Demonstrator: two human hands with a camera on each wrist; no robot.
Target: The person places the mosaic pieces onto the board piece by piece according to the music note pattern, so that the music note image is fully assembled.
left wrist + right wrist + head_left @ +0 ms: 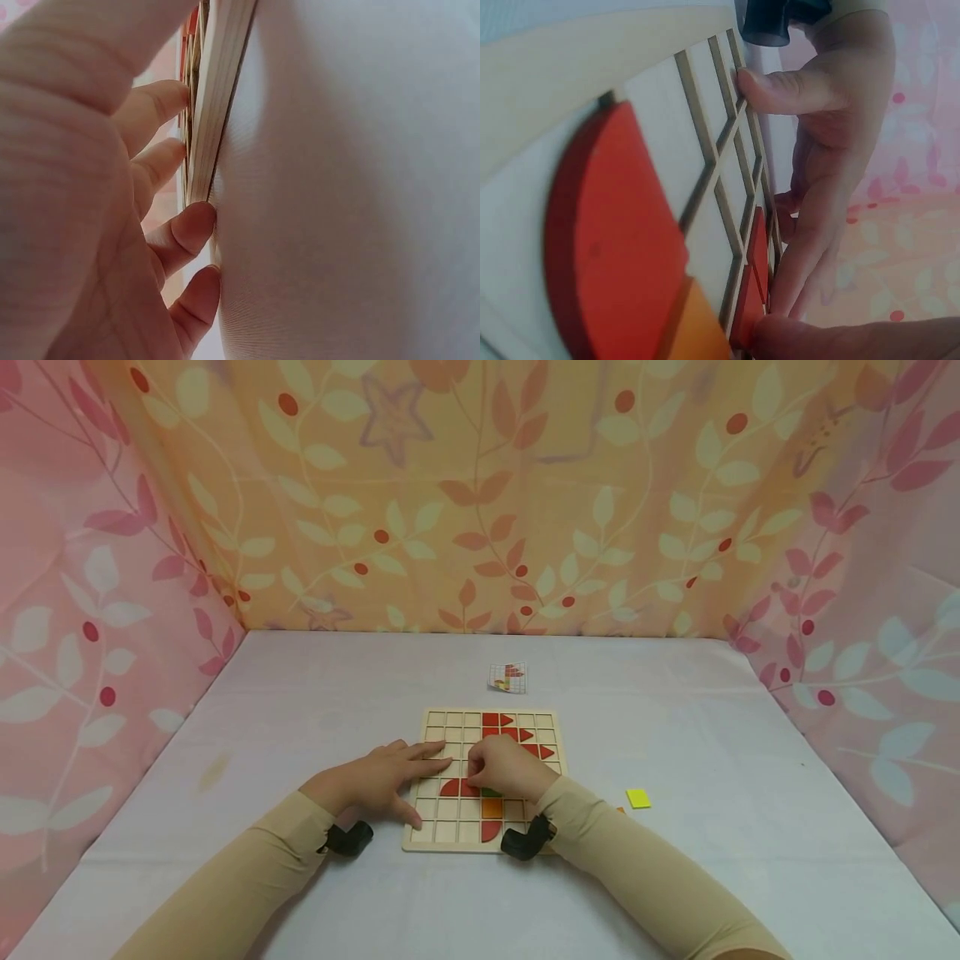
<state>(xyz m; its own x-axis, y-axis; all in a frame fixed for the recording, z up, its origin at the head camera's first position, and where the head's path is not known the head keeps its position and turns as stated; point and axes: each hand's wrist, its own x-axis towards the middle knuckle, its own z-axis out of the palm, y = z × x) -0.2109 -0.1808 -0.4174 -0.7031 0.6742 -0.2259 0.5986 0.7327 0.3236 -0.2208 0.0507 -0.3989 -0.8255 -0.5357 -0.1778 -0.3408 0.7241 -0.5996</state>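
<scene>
A wooden grid board (447,832) lies on the table with coloured tiles in its cells. My left hand (375,781) rests on its left side with fingers spread; in the left wrist view two fingers (161,157) reach over the board's edge. Over the middle of the board, my right hand (516,768) has curled fingers and pinches a red square tile (468,787) beside a red quarter-round tile (449,788). A green tile (491,792) shows partly under that hand. Below it are an orange square (491,809) and another red quarter-round (607,240).
Red squares and triangles (547,752) fill cells at the board's upper right. A small printed pattern card (508,677) lies behind the board. To the right is a loose yellow tile (638,798), with an orange piece (620,810) partly hidden by the right sleeve.
</scene>
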